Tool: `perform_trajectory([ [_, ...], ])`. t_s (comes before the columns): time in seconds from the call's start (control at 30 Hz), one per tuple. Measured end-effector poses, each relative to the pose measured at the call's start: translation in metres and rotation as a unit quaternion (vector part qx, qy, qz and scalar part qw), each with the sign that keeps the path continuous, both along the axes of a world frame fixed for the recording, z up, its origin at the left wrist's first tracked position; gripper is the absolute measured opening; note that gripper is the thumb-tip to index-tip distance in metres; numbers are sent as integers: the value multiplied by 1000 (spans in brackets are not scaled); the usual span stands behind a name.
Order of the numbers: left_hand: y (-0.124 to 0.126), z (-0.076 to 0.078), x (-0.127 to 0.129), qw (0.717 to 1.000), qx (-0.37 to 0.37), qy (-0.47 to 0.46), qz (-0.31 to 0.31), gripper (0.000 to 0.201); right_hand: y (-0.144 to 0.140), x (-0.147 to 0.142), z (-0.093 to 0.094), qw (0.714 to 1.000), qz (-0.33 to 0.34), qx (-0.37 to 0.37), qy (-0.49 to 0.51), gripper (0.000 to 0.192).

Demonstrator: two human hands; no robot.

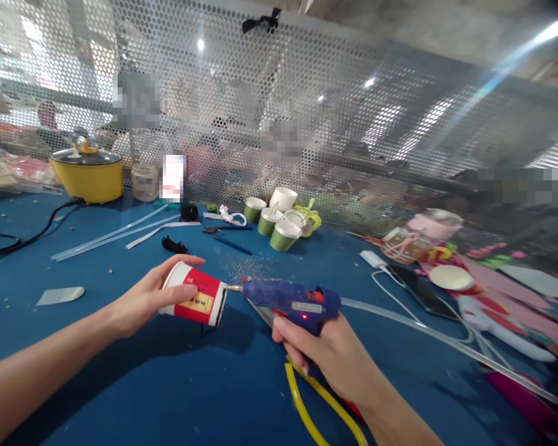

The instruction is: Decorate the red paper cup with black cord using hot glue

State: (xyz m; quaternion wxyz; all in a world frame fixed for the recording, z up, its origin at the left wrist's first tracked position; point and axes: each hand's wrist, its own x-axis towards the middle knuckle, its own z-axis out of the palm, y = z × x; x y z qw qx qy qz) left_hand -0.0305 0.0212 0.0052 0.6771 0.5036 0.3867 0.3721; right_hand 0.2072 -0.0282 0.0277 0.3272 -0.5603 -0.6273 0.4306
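Note:
A red and white paper cup [204, 296] lies tilted on its side in the air, its base toward the right. My left hand [167, 290] is closed around it, thumb along the near side. Black cord runs along the rim of the cup's base. My right hand [314, 347] grips a blue hot glue gun [291, 300] with a red light lit on its side. The metal nozzle meets the edge of the cup's base, or comes very close to it. A long clear glue stick [400, 319] trails from the gun's back.
Several green-wrapped paper cups [286, 234], pliers [230, 240] and a black yarn ball [189, 212] lie beyond my hands. A yellow electric pot [88, 176] stands far left. Yellow-handled scissors [302, 402] lie under my right hand. A phone [423, 291] and cables are at right.

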Motion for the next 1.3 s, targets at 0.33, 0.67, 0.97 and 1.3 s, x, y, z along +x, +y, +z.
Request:
perform_trajectory([
  [0.33,0,-1,2,999,-19,-23,24,50,1,-1,-2,998,-46,35,-23,30],
  [0.67,1,-4,5,994,62,30,89,51,-5,-2,-9,987,-41,80,-134,32],
  [0.97,-1,-5,7,989,98,57,95,51,-4,0,-10,970,-33,149,-190,24],
  [1.3,-2,-5,7,987,103,83,94,53,-6,-3,-5,983,-44,106,-145,33],
])
